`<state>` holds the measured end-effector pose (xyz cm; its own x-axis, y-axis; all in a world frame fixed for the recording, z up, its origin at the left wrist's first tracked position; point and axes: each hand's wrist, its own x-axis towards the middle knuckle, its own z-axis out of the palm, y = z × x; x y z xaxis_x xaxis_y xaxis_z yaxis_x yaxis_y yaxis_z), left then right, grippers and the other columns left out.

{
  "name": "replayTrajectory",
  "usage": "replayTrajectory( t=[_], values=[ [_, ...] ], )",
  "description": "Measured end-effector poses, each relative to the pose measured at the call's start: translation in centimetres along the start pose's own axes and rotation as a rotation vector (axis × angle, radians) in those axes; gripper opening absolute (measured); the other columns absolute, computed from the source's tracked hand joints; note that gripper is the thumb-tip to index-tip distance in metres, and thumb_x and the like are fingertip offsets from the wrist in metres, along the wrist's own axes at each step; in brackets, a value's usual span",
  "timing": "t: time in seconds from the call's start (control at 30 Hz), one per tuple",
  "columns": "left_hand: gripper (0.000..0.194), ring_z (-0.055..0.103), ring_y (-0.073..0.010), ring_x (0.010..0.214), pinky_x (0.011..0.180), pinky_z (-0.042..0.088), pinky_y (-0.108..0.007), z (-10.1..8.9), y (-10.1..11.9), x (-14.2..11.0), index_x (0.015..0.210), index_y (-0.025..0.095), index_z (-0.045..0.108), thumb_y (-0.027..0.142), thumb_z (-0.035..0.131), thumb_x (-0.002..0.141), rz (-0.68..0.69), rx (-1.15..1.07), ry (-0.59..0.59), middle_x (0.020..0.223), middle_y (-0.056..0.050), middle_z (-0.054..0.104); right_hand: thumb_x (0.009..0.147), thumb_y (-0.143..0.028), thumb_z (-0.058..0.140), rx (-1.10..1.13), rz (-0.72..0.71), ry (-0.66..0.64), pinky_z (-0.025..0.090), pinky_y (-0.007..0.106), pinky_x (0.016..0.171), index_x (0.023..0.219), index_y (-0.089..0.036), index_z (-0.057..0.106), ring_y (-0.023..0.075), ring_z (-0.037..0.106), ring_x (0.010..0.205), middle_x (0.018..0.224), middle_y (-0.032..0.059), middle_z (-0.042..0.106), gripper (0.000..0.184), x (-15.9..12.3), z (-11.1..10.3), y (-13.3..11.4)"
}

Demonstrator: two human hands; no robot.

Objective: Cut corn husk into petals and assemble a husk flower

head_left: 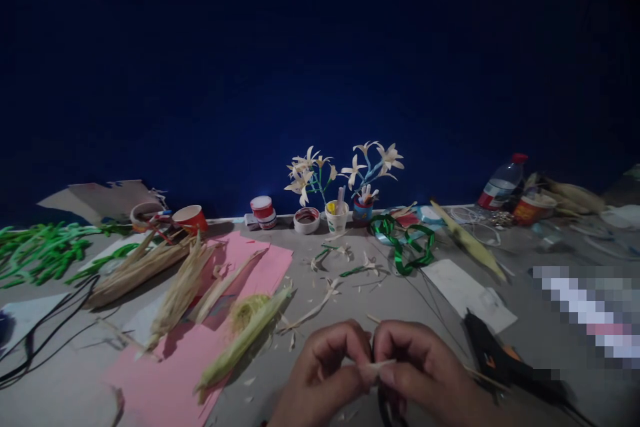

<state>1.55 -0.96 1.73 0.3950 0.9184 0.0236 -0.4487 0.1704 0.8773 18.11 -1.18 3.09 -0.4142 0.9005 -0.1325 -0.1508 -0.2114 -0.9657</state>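
Head view: the two hands meet at the lower centre, over the grey table [325, 310]. My left hand [330, 370] is closed to a narrow pinch, thumb against fingers, on one end of a small pale strip [377, 367]. My right hand [420, 367] pinches the other end in the same way, so I see the strip spanning the short gap between the thumbs. To the left, a greenish husk [245, 343] lies across pink paper [165, 373], with a bundle of dried husks [183, 280] beyond it. To the right lie a black glue gun [505, 360] and a white sheet [467, 293]. Farther back I note a coil of green ribbon [407, 240], a white cup [337, 217] and pale flowers [306, 170] standing upright. A bottle with a red cap [503, 183] leans at the rear right.
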Motion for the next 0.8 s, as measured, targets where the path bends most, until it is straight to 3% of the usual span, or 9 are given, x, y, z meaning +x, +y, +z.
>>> replayTrajectory(
  t=[0.13,0.2,0.33,0.47,0.57,0.7,0.8],
  values=[
    [0.017,0.049,-0.0147,0.061,0.062,0.034,-0.028,-0.2,-0.6,0.1,0.063,0.015,0.062,0.023,0.077,0.066,-0.042,-0.207,-0.086,0.062,0.000,0.056,0.066,-0.026,0.062,0.290,-0.020,-0.040,0.032,0.015,0.033,0.057,-0.017,0.055,0.0049,0.036,0.032,0.042,-0.0068,0.047,0.015,0.8,-0.6,1.1],
    [0.016,0.047,-0.0147,0.060,0.059,0.032,-0.028,-0.5,-0.9,0.2,0.063,0.015,0.062,0.022,0.077,0.066,-0.007,-0.270,-0.099,0.060,0.000,0.055,0.068,-0.029,0.060,0.401,-0.068,-0.026,0.033,0.015,0.033,0.054,-0.018,0.054,0.0045,0.033,0.033,0.043,-0.0070,0.045,0.019,0.9,-1.0,1.1],
    [0.018,0.048,-0.0152,0.065,0.062,0.034,-0.028,-0.5,-0.5,0.1,0.063,0.015,0.062,0.022,0.076,0.070,0.037,-0.143,-0.085,0.063,-0.001,0.056,0.072,-0.041,0.071,0.214,-0.012,-0.002,0.043,0.018,0.045,0.071,-0.017,0.060,0.0076,0.049,0.047,0.059,-0.0047,0.054,0.027,0.2,-0.8,-0.1],
    [0.019,0.051,-0.0156,0.069,0.067,0.036,-0.028,-0.2,-0.1,-0.1,0.063,0.014,0.062,0.024,0.077,0.070,0.010,-0.050,-0.031,0.066,0.000,0.057,0.072,-0.043,0.077,0.067,0.049,-0.040,0.045,0.017,0.045,0.074,-0.018,0.058,0.0070,0.052,0.047,0.060,-0.0058,0.054,0.032,-0.2,-0.4,-0.3],
    [0.018,0.052,-0.0152,0.066,0.064,0.036,-0.027,-0.2,-0.3,-0.1,0.063,0.014,0.064,0.023,0.079,0.067,-0.012,-0.099,-0.068,0.065,0.000,0.058,0.071,-0.035,0.078,0.214,0.120,-0.067,0.040,0.013,0.040,0.070,-0.017,0.057,0.0046,0.045,0.042,0.052,-0.0073,0.052,0.027,0.0,-0.5,0.6],
    [0.016,0.050,-0.0140,0.059,0.059,0.034,-0.026,-0.6,-0.9,0.1,0.062,0.014,0.064,0.021,0.079,0.064,-0.017,-0.246,-0.087,0.058,0.000,0.058,0.070,-0.028,0.072,0.528,0.139,-0.146,0.026,0.010,0.032,0.064,-0.018,0.056,0.0007,0.024,0.032,0.043,-0.0110,0.042,0.020,0.4,-0.6,1.4],
    [0.017,0.050,-0.0145,0.060,0.060,0.034,-0.027,-0.6,-1.0,0.1,0.062,0.014,0.064,0.022,0.078,0.065,-0.002,-0.269,-0.064,0.058,0.000,0.057,0.070,-0.033,0.074,0.545,0.056,-0.113,0.029,0.012,0.033,0.062,-0.018,0.053,0.0009,0.026,0.034,0.050,-0.0098,0.046,0.026,0.1,-0.6,1.1]
  ],
)
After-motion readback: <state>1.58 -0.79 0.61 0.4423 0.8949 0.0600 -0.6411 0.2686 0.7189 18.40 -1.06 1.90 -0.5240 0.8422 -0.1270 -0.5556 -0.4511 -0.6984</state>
